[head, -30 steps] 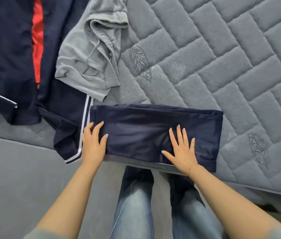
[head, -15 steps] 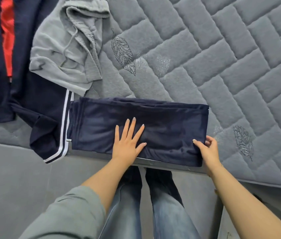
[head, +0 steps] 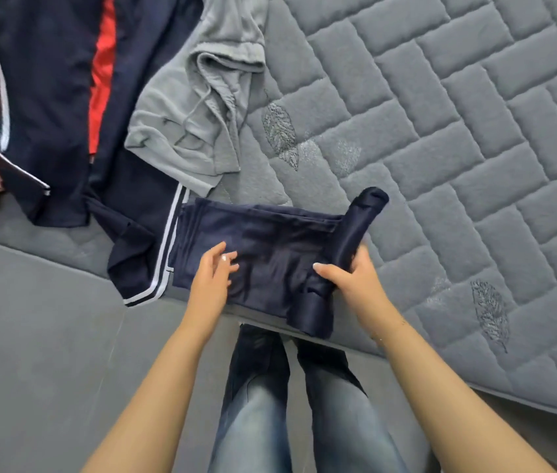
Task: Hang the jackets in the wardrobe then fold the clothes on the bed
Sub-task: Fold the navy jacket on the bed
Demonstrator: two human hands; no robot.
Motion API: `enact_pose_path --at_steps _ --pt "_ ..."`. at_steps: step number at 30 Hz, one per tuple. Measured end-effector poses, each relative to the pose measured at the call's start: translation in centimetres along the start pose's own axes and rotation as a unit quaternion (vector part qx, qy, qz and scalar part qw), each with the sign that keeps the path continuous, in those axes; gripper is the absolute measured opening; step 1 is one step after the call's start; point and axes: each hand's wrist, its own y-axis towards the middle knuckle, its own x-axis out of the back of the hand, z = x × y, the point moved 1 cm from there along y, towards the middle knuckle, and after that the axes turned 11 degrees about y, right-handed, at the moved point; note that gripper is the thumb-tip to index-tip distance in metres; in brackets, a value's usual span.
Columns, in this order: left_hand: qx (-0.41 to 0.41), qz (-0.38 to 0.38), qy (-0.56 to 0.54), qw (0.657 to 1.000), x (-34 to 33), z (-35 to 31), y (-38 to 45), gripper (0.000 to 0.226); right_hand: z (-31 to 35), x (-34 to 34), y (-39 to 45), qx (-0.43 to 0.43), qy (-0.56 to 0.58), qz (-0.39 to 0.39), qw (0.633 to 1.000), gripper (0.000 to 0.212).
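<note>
At the bed's point(head: 441, 165) near edge lies a folded navy garment point(head: 263, 247). The right hand point(head: 355, 278) grips its raised right end, fingers clamped; the left hand point(head: 210, 278) rests on it, fingers loosely apart.

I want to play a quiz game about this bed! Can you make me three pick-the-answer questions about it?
1. Where is the grey top?
A. on the floor
B. behind the navy trousers, on the bed
C. in the right hand

2. What colour stripe does the jacket have?
A. red
B. green
C. yellow

3. What is the right hand doing?
A. resting flat
B. hanging idle
C. gripping the trousers' lifted end

Answers: B, it lies farther up the bed; A, a red band shows; C, fingers curl round the cloth while the left hand hovers open.
</note>
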Motion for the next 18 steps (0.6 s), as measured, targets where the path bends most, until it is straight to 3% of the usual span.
enact_pose_path --at_steps 5,8,10,15,18 --pt "0.082 -0.049 -0.121 0.988 5.6 1.9 0.7 0.029 -2.6 -11.4 4.0 -0.049 -0.096 0.09 0.99 0.093" --pt "0.126 -0.072 -0.176 0.974 7.1 3.4 0.7 0.033 -4.6 -15.1 5.9 -0.134 -0.151 0.149 0.968 0.079" --pt "0.134 -0.099 -0.165 0.972 7.1 4.3 0.1 0.032 -5.1 -15.0 6.5 -0.156 -0.157 0.144 0.965 0.065" --pt "0.161 -0.211 -0.132 0.955 4.3 5.9 -3.5 0.018 -3.2 -10.3 6.5 -0.017 -0.22 0.087 0.972 0.031" --pt "0.223 -0.187 -0.196 0.936 1.2 6.0 -5.0 0.028 -1.4 -8.0 7.2 0.066 -0.322 0.066 0.942 0.028"
